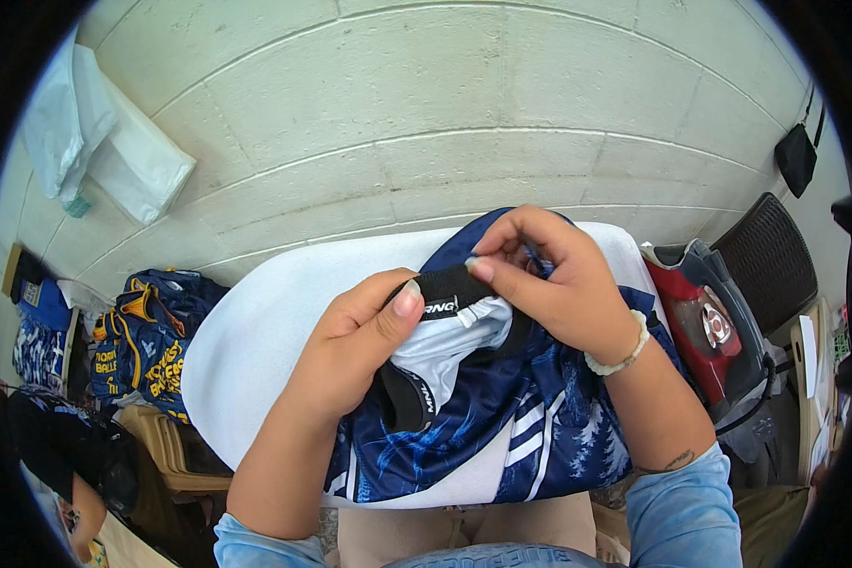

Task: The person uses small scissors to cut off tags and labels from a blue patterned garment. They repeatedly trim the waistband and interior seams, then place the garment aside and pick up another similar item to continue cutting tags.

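A navy sports garment (426,466) with white stripes and light-blue printed shapes lies spread over a white padded board (256,312). Its black band (445,284) is lifted and partly turned out, so the pale inner fabric (454,343) shows. My left hand (374,317) pinches the band with the thumb on top. On the right, my right hand (549,265) grips the same band between thumb and fingers, close to the left thumb. Its other fingertips are partly hidden behind the cloth.
Navy and yellow garments (161,331) are piled left of the board, beside a tan plastic chair (175,454). A red and grey appliance (715,327) stands at right near a dark woven chair back (767,256). A block wall (426,123) rises behind. Another person's arm (87,506) shows at lower left.
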Available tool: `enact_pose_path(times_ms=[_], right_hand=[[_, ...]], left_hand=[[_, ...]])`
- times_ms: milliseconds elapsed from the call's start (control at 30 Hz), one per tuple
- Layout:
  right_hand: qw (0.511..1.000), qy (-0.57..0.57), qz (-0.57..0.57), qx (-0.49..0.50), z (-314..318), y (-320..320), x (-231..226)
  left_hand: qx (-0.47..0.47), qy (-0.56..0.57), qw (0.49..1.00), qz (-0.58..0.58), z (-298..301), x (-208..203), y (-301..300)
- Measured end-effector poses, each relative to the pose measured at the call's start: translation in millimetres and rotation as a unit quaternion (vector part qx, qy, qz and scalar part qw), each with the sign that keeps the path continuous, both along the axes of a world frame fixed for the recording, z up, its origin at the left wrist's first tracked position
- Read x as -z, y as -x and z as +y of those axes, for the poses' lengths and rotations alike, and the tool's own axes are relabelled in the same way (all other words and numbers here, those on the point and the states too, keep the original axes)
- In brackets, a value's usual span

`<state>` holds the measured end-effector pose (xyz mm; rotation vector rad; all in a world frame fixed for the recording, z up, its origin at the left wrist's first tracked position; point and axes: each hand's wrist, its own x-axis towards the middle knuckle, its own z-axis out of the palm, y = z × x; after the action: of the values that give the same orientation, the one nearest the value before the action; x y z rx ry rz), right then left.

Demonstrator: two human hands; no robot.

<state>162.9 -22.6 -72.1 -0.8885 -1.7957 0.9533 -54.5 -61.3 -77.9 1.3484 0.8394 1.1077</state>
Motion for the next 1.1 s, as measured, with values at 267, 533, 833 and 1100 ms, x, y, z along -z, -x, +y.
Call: enact_pose_path(times_ms=[267, 533, 833, 1100], right_hand=[[0.985, 0.126, 0.115, 0.000, 5, -7, -5], [0.998, 0.032, 0.032, 0.051, 15, -19, -4], [0.964, 0.098, -0.238, -0.060, 31, -51, -4], [0.952, 0.032, -0.301, 0.055, 35, -52, 3]], left_hand=[[-0.022, -0.006, 1.000, 0.008, 5, 1, 0], [-0.118, -0.113, 0.980, -0.116, 24, -2, 18], [-0.259, -0.063, 0.945, -0.189, 50, -1, 54], [-0.185, -0.335, 0.901, 0.204, 21, -5, 17]])
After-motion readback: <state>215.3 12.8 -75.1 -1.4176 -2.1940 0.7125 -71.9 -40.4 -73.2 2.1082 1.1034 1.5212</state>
